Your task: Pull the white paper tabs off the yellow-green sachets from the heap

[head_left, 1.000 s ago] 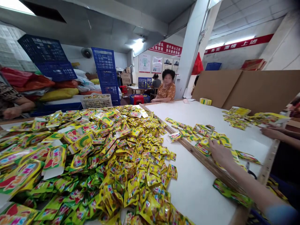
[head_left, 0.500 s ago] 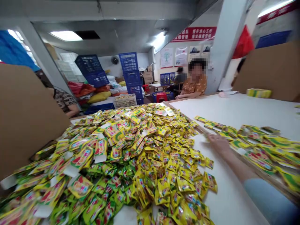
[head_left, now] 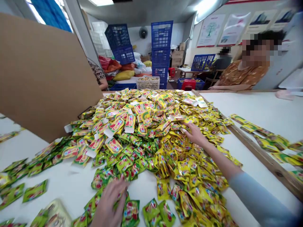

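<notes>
A big heap of small yellow and green packets (head_left: 151, 132) covers the white table (head_left: 260, 110) in front of me. My right hand (head_left: 195, 135) reaches into the heap's middle, fingers spread flat on the yellow packets. My left hand (head_left: 109, 201) lies near the front edge, fingers stretched over a few green packets (head_left: 132, 211). Neither hand has lifted anything.
A tall cardboard sheet (head_left: 44, 75) stands at the left. A wooden strip (head_left: 260, 154) splits the table, with more packets (head_left: 267, 142) to its right. A seated person in an orange shirt (head_left: 239, 75) faces me at the far end. Blue crates (head_left: 162, 47) are stacked behind.
My view has swung left and down. My right hand moved from the wooden strip into the heap. My left hand has come into view at the front.
</notes>
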The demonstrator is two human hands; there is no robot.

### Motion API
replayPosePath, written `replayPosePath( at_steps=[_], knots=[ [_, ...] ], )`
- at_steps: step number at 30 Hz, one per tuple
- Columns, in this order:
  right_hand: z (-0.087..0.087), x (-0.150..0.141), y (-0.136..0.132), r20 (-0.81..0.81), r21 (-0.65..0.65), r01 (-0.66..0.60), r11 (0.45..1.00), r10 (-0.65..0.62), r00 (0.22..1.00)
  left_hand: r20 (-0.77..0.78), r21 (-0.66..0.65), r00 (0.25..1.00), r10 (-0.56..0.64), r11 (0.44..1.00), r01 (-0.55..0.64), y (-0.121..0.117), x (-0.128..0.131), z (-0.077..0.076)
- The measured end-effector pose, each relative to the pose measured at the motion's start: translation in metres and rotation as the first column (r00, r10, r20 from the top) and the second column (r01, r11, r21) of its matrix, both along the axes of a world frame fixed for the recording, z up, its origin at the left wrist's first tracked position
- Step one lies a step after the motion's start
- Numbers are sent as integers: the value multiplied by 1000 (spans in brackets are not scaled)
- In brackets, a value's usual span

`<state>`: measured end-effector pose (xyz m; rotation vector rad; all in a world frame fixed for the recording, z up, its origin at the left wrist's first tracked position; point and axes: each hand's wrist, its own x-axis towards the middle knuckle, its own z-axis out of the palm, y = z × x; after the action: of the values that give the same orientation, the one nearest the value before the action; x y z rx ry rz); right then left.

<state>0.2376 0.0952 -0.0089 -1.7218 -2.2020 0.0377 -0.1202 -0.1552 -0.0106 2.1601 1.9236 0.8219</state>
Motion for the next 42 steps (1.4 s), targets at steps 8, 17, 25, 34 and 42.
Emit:
replayPosePath(
  at_steps=[8, 17, 25, 34, 42],
  knots=[
    [-8, -62, 19, 167, -188, 71, 980, -40, 985, -84, -97, 996, -30, 995, 22, 179, 30, 26],
    [-5, -69, -90, 211, -181, 115, 977, -76, 974, -55, -154, 983, -175, 974, 165, 160, -3, 4],
    [-5, -84, -132, 101, -221, 211, 952, -193, 976, -60, -204, 948, -312, 934, 294, 127, -15, 1],
    [49, -52, -144, -257, -346, -107, 932, 16, 966, 20, -299, 911, -412, 867, 398, 69, -43, 12],
    [42, 0, -68, -562, -282, 117, 952, -263, 784, 85, -145, 984, -156, 975, 167, 88, -124, 67]
  ],
)
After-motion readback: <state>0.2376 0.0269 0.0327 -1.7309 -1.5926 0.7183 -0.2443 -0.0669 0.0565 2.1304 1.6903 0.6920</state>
